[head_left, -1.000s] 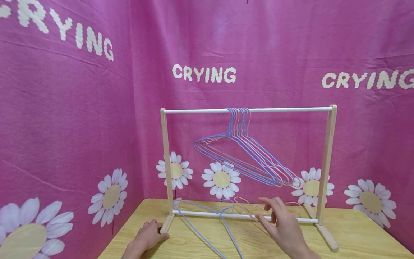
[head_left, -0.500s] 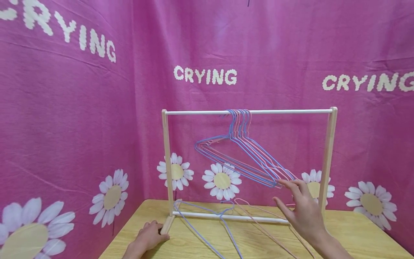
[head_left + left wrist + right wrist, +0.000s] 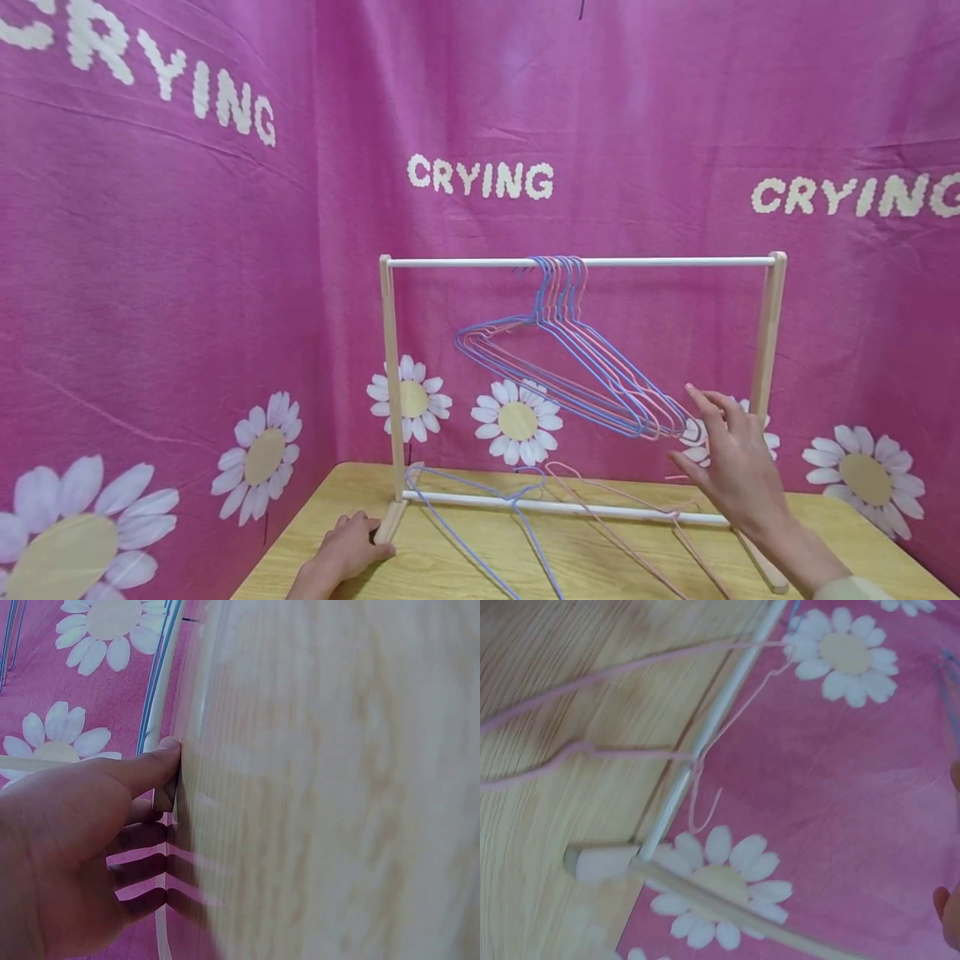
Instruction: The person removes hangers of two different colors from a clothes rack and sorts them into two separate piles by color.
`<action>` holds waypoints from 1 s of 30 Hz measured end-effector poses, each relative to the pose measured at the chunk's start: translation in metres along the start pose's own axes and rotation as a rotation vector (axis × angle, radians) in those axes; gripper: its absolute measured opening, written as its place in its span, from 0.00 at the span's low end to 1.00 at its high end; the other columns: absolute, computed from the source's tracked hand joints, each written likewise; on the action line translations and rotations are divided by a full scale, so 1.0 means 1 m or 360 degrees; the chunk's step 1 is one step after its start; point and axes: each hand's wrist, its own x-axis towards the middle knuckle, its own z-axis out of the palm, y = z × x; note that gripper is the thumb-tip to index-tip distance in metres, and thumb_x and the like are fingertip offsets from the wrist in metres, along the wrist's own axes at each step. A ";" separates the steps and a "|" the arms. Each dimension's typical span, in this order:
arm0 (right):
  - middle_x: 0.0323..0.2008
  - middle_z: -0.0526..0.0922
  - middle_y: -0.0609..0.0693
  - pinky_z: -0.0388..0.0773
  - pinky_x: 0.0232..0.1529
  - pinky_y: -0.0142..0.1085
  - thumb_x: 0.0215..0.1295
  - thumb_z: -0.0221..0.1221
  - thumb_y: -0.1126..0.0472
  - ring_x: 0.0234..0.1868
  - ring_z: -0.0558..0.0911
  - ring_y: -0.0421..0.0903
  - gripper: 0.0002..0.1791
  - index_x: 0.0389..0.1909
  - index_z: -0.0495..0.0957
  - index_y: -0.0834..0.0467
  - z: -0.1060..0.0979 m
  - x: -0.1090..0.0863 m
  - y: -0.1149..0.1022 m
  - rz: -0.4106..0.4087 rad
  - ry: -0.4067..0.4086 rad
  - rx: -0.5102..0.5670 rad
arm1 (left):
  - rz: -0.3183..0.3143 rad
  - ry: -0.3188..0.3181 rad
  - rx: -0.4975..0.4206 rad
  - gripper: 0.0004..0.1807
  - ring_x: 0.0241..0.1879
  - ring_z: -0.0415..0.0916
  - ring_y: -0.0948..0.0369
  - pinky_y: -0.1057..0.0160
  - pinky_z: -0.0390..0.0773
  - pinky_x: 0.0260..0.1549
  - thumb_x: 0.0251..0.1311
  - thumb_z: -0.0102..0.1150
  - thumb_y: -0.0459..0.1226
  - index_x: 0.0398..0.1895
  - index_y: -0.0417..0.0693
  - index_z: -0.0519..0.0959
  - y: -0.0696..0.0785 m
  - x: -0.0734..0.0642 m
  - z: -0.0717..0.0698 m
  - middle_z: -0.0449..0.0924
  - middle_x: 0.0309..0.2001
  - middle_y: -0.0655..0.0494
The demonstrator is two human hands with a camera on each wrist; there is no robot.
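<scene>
My left hand (image 3: 341,550) grips the front end of the left wooden foot (image 3: 392,522) of a small clothes rack (image 3: 585,262). In the left wrist view its thumb lies over that foot, the other fingers reaching down toward the tabletop. My right hand (image 3: 742,458) is raised with fingers spread, holding nothing, beside the lower right corners of the hung hangers (image 3: 592,350). Those blue and pink wire hangers hang bunched near the middle of the top bar. A blue hanger (image 3: 465,483) and a pink hanger (image 3: 611,492) lean against the white lower bar (image 3: 480,499).
The rack stands on a light wooden table (image 3: 442,554). Behind and to the left hangs a pink cloth (image 3: 637,100) with daisies and lettering. The rack's right post (image 3: 767,350) rises behind my right hand.
My right hand has moved up and to the right, away from the pink leaning hanger, toward the hung hangers' corners. My left hand stays on the rack's foot.
</scene>
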 end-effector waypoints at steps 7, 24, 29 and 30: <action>0.44 0.79 0.61 0.77 0.36 0.53 0.61 0.37 0.21 0.36 0.78 0.58 0.53 0.71 0.65 0.59 0.003 -0.001 0.016 -0.0008 -0.0129 -0.0030 | 0.0028 0.0030 0.0011 0.27 0.35 0.64 0.55 0.55 0.66 0.34 0.52 0.73 0.47 0.51 0.39 0.83 -0.002 -0.002 0.001 0.73 0.35 0.53; 0.16 0.76 0.45 0.57 0.13 0.32 0.56 0.69 0.43 0.12 0.64 0.37 0.39 0.69 0.71 0.48 0.014 0.006 0.014 -0.0047 -0.0156 -0.0134 | 0.0003 -0.0006 0.0001 0.28 0.35 0.63 0.55 0.56 0.65 0.34 0.53 0.72 0.47 0.53 0.40 0.83 0.001 0.002 0.002 0.71 0.34 0.53; 0.13 0.67 0.39 0.54 0.13 0.30 0.69 0.43 0.29 0.14 0.57 0.33 0.37 0.65 0.75 0.50 0.016 0.005 0.012 -0.0130 -0.0067 -0.0123 | -0.0036 -0.0032 -0.0013 0.29 0.36 0.63 0.55 0.56 0.65 0.36 0.53 0.71 0.47 0.55 0.39 0.82 0.001 0.001 0.000 0.71 0.34 0.52; 0.14 0.68 0.40 0.55 0.13 0.30 0.69 0.43 0.29 0.14 0.58 0.33 0.37 0.64 0.75 0.51 0.016 0.005 0.011 -0.0140 -0.0051 -0.0117 | -0.0040 -0.0035 -0.0013 0.29 0.36 0.63 0.55 0.56 0.65 0.36 0.53 0.71 0.47 0.55 0.39 0.82 0.001 0.001 0.000 0.71 0.35 0.52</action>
